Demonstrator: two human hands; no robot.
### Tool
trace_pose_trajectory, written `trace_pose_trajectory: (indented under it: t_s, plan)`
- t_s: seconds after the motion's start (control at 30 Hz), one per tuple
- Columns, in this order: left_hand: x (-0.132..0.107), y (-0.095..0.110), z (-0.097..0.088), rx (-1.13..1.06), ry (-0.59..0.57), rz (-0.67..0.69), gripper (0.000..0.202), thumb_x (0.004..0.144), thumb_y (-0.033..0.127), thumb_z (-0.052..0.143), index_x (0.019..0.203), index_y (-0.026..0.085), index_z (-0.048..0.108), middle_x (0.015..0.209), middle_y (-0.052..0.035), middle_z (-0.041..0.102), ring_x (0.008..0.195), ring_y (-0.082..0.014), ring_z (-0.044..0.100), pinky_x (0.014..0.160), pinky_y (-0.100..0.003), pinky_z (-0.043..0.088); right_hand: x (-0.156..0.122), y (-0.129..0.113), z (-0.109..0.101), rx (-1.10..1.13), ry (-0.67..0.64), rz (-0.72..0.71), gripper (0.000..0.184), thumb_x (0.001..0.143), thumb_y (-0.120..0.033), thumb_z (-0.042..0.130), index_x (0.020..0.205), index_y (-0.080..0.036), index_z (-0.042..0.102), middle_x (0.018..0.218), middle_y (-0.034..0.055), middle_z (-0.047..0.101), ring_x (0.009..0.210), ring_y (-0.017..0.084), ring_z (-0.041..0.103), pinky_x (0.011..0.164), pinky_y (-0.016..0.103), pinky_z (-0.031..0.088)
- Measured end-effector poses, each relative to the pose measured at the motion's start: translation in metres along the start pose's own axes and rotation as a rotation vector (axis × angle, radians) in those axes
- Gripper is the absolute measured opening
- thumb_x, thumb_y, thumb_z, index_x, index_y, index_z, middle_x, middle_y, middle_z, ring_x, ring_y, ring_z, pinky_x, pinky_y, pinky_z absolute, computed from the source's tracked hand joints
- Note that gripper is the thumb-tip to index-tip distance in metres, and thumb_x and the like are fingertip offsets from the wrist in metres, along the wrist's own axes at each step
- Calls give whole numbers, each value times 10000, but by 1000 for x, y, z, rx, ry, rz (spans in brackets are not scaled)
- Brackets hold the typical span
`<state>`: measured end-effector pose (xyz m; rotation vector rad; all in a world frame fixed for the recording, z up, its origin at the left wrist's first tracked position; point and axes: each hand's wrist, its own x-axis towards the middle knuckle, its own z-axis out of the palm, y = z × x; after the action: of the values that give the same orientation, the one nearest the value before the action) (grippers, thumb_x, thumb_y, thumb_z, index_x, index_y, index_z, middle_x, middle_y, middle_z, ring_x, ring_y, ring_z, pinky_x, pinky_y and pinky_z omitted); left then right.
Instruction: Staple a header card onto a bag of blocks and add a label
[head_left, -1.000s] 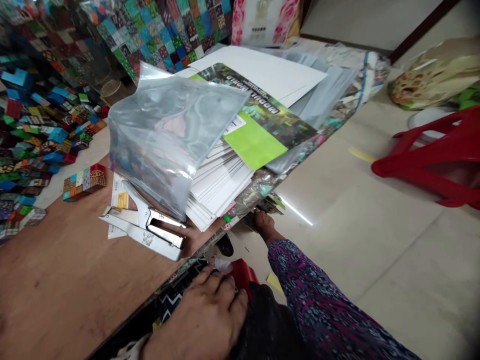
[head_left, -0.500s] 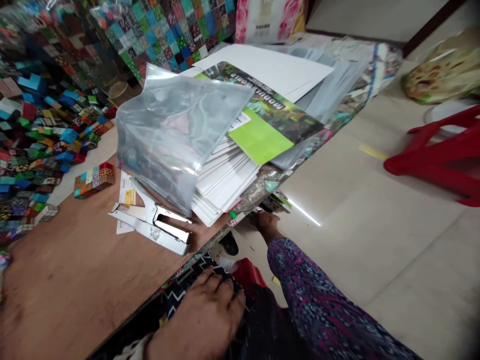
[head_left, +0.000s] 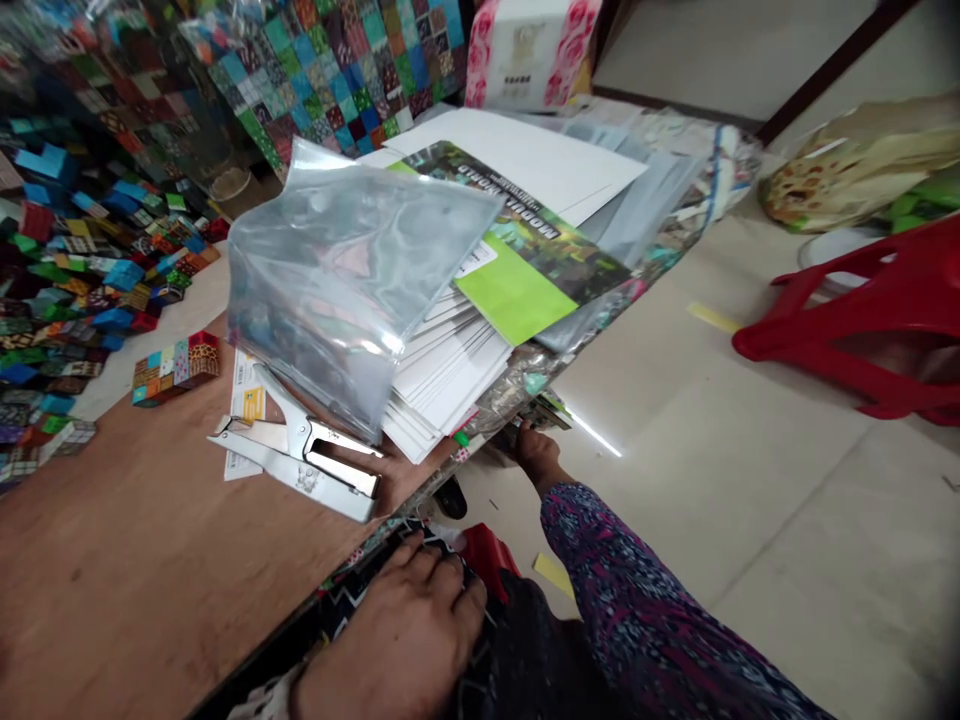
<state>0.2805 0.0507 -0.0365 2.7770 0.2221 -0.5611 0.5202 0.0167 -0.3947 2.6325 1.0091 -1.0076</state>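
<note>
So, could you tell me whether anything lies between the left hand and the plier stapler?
Nothing visible does. The left hand rests on patterned cloth just below the edge of the table; only bare wood separates it from the plier stapler.

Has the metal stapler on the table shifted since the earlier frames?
No. The stapler lies on the same paper slip, beside the white card stack, as before; only the camera shifted.

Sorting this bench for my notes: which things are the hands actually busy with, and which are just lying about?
In hand: left hand on zigzag cloth; right hand at printed packets below the table.
Lying about: stapler, clear bag, card stack, coloured cubes, red stool.
</note>
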Motion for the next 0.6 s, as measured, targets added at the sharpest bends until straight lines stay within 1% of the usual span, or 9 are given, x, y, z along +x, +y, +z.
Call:
trace_pose_trajectory:
  t_s: [0.1,0.2,0.3,0.4,0.5,0.6]
  plan:
    - [-1,5,-1,10,46,10,262,933,234,570,1169,180,671,1071,-86,752,971,-238,717,966,-433,554,-16,-3,-10,73,-25,32,399,943,-388,610,1269,-161,573,1248,102,603,1055,220,624,887,436,547]
    - [-6,8,-1,7,157,42,247,913,242,601,1145,187,664,1055,-68,753,942,-228,720,970,-431,557,-36,1,-26,146,-17,41,398,949,-396,600,1274,-167,570,1217,94,617,1020,209,635,864,420,556]
    - [-15,8,-5,-16,315,42,269,888,191,606,1152,202,651,1056,-51,752,933,-228,720,964,-442,566,-54,15,-45,200,22,39,404,958,-405,583,1289,-174,560,1219,93,617,1016,206,637,859,416,557]
    - [-29,10,-9,-56,396,5,337,850,99,587,1164,206,646,1084,-44,745,948,-227,712,977,-462,562,-72,33,-58,218,52,26,411,963,-407,575,1304,-178,552,1247,98,606,1053,217,627,892,438,546]
    - [-42,13,-10,-66,428,-12,360,838,61,571,1162,198,648,1074,-43,743,945,-225,708,976,-468,566,-88,41,-57,205,32,-5,400,958,-396,584,1295,-181,561,1268,99,598,1075,222,618,909,447,538]
    - [-51,18,-6,-64,469,-9,332,846,68,567,1139,198,653,1041,-43,741,920,-223,709,970,-480,570,-102,31,-42,181,-26,-69,368,955,-387,591,1261,-183,583,1265,96,600,1075,218,617,908,440,539]
